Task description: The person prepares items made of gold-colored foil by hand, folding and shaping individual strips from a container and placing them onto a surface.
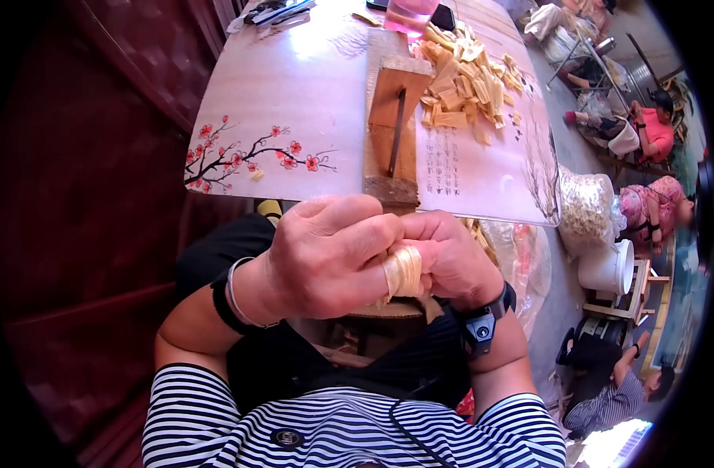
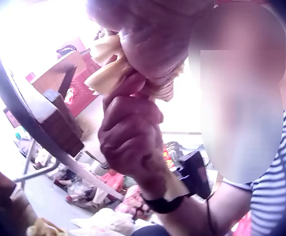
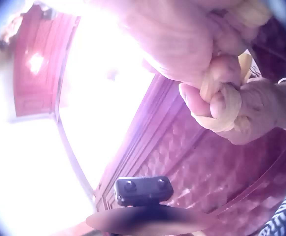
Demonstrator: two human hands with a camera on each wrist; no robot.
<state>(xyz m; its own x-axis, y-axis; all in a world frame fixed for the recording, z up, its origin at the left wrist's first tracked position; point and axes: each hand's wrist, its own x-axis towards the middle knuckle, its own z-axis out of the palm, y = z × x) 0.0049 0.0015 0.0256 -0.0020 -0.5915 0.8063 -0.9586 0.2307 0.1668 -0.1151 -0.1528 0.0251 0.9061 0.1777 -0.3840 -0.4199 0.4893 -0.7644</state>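
Both hands meet in front of the chest, below the table edge. A pale yellow strip [image 1: 404,271] [image 3: 229,109] is wrapped round fingers of the left hand [image 1: 318,253] [image 3: 261,109], which are curled in. The right hand [image 1: 457,261] [image 2: 133,132] touches the left and pinches part of the strip. In the left wrist view, folded yellow ends [image 2: 106,76] stick out between the hands, and the near left hand [image 2: 155,39] covers much of the strip. The right hand [image 3: 182,44] fills the top of the right wrist view. Some fingertips are hidden.
A table [image 1: 271,93] with painted blossoms stands ahead. On it are a wooden block [image 1: 400,86] with a dark bar, a pile of yellow pieces [image 1: 466,82] and a pink cup [image 1: 410,15]. At right are a white bucket [image 1: 606,267], a plastic bag [image 1: 587,207] and several seated people.
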